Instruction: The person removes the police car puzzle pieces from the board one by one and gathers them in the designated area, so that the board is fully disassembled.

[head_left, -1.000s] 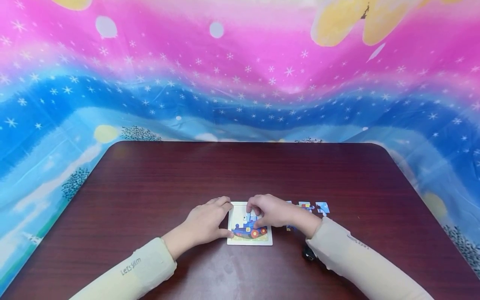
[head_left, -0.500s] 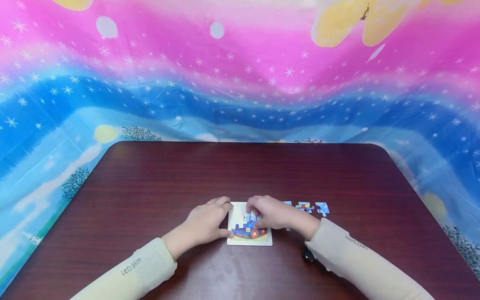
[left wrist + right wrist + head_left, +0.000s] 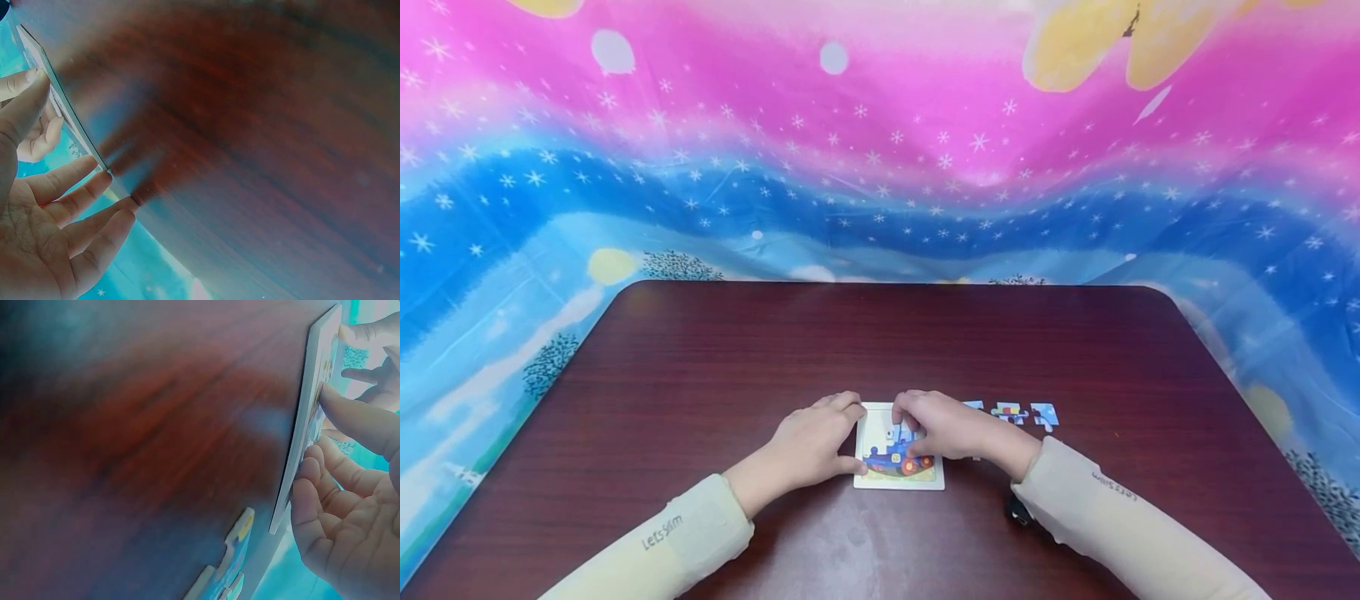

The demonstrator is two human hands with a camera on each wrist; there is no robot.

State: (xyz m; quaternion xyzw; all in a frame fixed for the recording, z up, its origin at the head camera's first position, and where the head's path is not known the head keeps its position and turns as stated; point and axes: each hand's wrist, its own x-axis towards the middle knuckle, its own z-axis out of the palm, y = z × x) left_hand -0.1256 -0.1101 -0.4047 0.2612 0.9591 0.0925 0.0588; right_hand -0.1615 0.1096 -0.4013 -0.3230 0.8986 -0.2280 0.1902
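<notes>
Three loose pieces (image 3: 1009,412) lay in a row on the surface (image 3: 760,350), to the right of the puzzle frame (image 3: 887,486), on the side toward the right edge. A sliver beneath your right wrist suggested at least one more. The puzzle frame lay flat, about midway between the surface's left and right edges and well apart from its far edge.

Your left grip (image 3: 812,440) was spread along the frame's left side: the thumb touched by the near-left corner, the fingertips by the far-left corner. Your right grip (image 3: 936,423) lay over the frame's right part, thumb and index finger apart; whether it pinched a piece could not be told.

Progress, as judged: the near part was filled, its seated pieces (image 3: 895,461) forming a blue vehicle with red wheels. The pale area (image 3: 874,427) toward the far-left corner appeared unfilled; your right grip hid the far-right part. The loose pieces were not yet fitted.
</notes>
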